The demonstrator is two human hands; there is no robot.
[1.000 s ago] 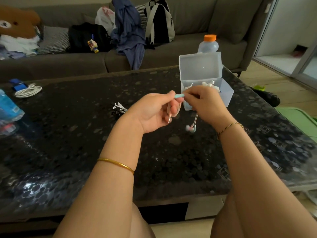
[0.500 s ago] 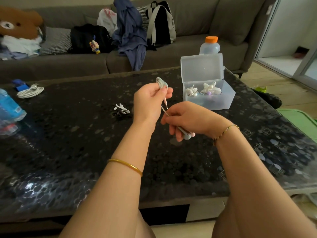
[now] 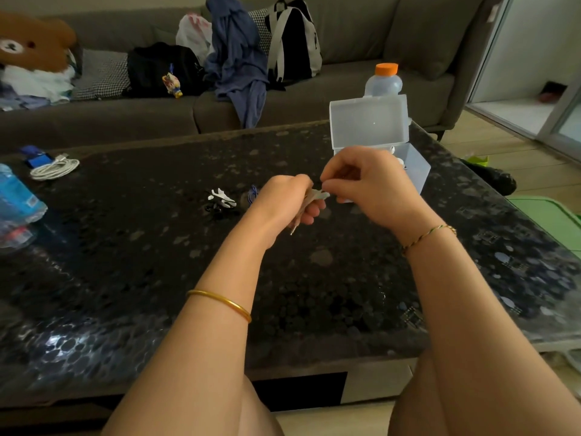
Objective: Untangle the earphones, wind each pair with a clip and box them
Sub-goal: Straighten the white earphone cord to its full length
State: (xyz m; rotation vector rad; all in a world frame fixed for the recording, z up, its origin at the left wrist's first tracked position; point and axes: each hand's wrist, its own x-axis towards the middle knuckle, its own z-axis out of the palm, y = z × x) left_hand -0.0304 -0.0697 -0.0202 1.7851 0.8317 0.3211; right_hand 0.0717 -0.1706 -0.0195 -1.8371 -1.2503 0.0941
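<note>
My left hand [image 3: 287, 201] holds a pale earphone cable with its clip [image 3: 318, 195] above the middle of the dark table. My right hand [image 3: 371, 184] meets it from the right and pinches the same cable and clip at its fingertips. The cable's plug end [image 3: 295, 229] pokes out below my left fist. Behind my right hand stands the clear plastic box [image 3: 418, 166] with its lid up; my hand hides most of its contents. Loose white and black clips [image 3: 221, 199] lie on the table left of my hands, with a small blue item [image 3: 252, 193] beside them.
An orange-capped bottle [image 3: 383, 81] stands behind the box. A coiled white cable [image 3: 54, 168] and a blue bottle [image 3: 15, 199] lie at the table's left. A sofa [image 3: 345, 99] with bags and clothes runs behind the table.
My right hand has risen from low near the table to meet my left hand at the clip. My left hand has dropped slightly; the earbuds are now hidden in my hands.
</note>
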